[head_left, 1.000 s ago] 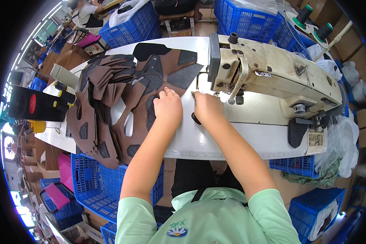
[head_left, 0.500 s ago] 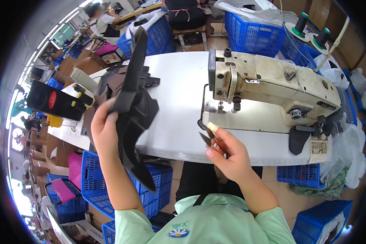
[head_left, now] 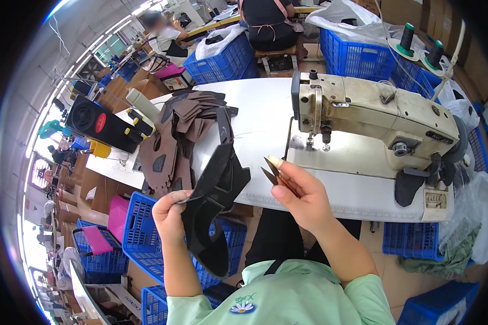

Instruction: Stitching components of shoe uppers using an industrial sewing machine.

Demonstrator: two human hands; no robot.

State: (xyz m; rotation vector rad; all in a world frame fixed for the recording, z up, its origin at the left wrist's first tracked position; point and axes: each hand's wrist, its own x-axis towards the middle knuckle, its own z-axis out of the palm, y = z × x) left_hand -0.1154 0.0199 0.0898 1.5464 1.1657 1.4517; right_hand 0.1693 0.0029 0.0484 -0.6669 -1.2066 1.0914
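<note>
My left hand (head_left: 172, 215) is closed on the edge of a black shoe-upper piece (head_left: 207, 200), which hangs in front of the table's near edge. The piece has a curved cut-out low down and raised panels. In my right hand (head_left: 301, 196) are thread snips (head_left: 271, 171), their two pointed blades spread apart; the handles are mostly hidden by my fingers. A pale cover wraps one fingertip of that hand. To the right stands a cream sewing machine (head_left: 371, 105), its needle area a little beyond the snips. Stacked brown and black cut pieces (head_left: 187, 122) lie on the table's left part.
The white table (head_left: 260, 100) spans the middle. A black speaker-like box (head_left: 100, 123) stands far left. Blue crates (head_left: 358, 57) surround the table, some with white bags. Green thread cones (head_left: 406, 38) rise at the back right. Two people (head_left: 268, 21) sit beyond the table.
My left hand has lowered and turned the black piece, uncovering more of the brown stack. The snips stay in my right hand. The whole view has shifted slightly.
</note>
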